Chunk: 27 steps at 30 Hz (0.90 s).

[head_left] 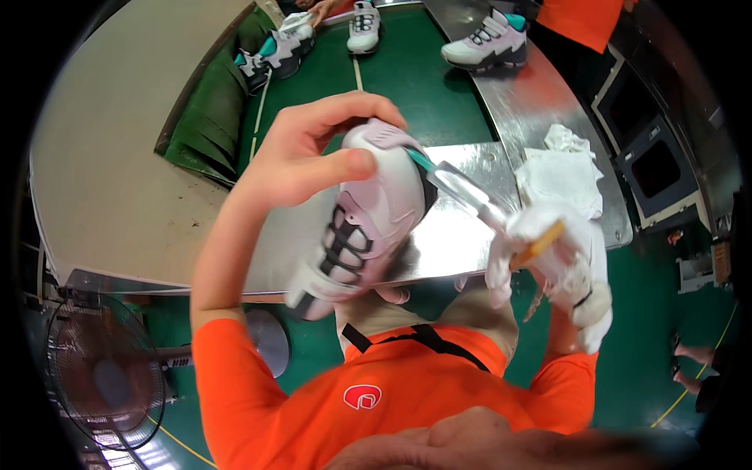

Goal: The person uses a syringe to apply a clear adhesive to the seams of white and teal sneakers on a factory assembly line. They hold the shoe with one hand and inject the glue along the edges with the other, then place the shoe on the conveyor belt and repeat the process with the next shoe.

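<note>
My bare left hand (313,153) grips a white and pale pink sneaker (384,204) by its toe end, thumb on top and fingers curled over the far side. The sneaker is tilted, its black laces and strap toward me, above the metal table edge. My right hand (556,258), in a white glove, is closed around a tool with a shiny metal shaft (466,188). The shaft reaches the sneaker's right side near the toe, where a teal bit shows; whether that belongs to the tool is unclear. A wood-coloured stick (539,246) also shows at the glove.
A crumpled white cloth (560,180) lies on the metal tabletop at right. Beyond is a green conveyor belt (415,86) with a sneaker (364,30); another sneaker (486,45) stands on the metal edge. More sneakers (282,53) and another person's hand (321,11) are far left. A fan (106,372) stands lower left.
</note>
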Each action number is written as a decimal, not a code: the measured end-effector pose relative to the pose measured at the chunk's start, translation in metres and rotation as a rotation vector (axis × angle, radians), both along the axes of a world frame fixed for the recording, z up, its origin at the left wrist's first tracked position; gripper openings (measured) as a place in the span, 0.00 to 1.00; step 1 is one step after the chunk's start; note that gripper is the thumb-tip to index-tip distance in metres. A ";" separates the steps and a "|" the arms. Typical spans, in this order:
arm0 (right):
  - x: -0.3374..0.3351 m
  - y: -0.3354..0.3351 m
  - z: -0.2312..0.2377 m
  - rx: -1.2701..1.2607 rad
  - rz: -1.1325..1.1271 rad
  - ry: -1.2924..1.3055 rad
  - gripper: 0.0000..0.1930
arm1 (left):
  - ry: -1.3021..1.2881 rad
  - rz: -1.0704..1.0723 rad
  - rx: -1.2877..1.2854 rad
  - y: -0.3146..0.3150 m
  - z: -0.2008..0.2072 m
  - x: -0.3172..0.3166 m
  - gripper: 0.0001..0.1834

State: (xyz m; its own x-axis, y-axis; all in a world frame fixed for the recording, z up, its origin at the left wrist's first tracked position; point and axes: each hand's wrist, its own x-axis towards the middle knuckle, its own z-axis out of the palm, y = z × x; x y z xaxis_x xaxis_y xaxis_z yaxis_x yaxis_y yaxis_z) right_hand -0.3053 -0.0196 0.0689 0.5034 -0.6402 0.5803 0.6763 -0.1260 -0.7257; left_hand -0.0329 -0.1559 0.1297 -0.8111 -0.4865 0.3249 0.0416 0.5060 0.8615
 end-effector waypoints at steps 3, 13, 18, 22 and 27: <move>0.016 -0.015 0.029 0.103 -0.016 0.210 0.55 | 0.235 0.142 0.002 0.003 -0.026 0.023 0.30; 0.066 -0.072 0.008 0.337 -0.168 0.228 0.48 | 0.518 0.571 0.172 -0.025 -0.101 0.059 0.28; 0.060 -0.083 -0.028 0.415 -0.127 0.228 0.51 | 0.600 0.663 0.298 -0.035 -0.131 0.066 0.27; 0.062 -0.091 -0.050 0.411 -0.079 0.159 0.55 | 0.597 0.706 0.358 -0.038 -0.139 0.067 0.27; 0.058 -0.100 -0.054 0.396 -0.075 0.175 0.58 | 0.605 0.712 0.411 -0.041 -0.142 0.068 0.26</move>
